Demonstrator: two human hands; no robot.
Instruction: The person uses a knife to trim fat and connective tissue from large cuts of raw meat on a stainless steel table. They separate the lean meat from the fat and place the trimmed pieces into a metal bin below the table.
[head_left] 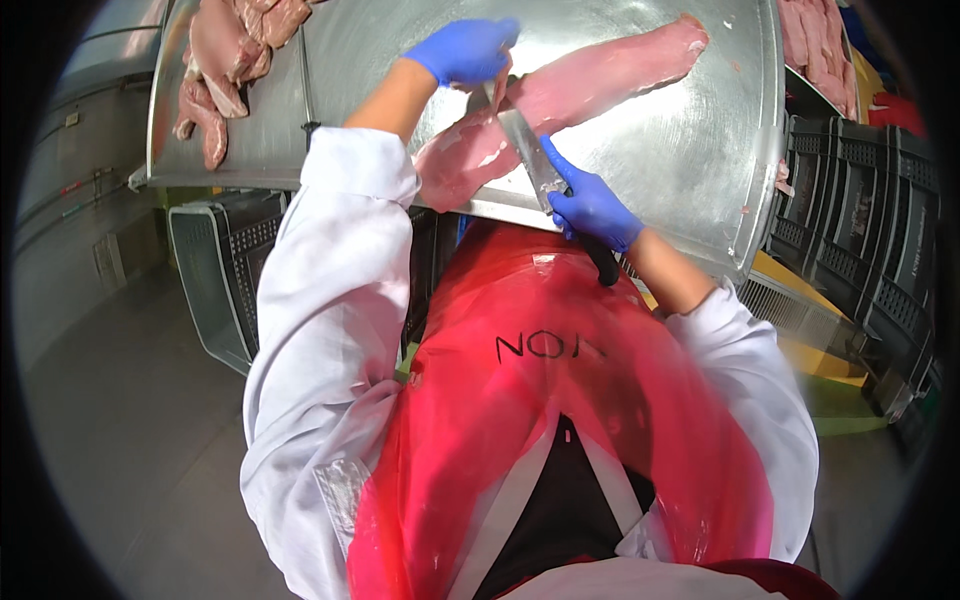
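A long, pale pink piece of meat (610,80) lies slantwise across the metal table (690,170), its near end at the table's front edge. My right hand (598,212), in a blue glove, is closed round the black handle of a knife (526,150). The index finger stretches along the blade, which crosses over the meat toward my left hand. Above the meat's left half, my blue-gloved left hand (465,52) pinches a small strip of meat (499,88) near the blade's tip. Whether that strip is still joined to the long piece, I cannot tell.
Several pieces of meat (225,60) are heaped at the table's far left, near a thin dark rod (306,80). More meat (822,50) lies beyond the right edge. Black crates (850,215) stand at the right. A grey bin (215,280) is below the table's left side.
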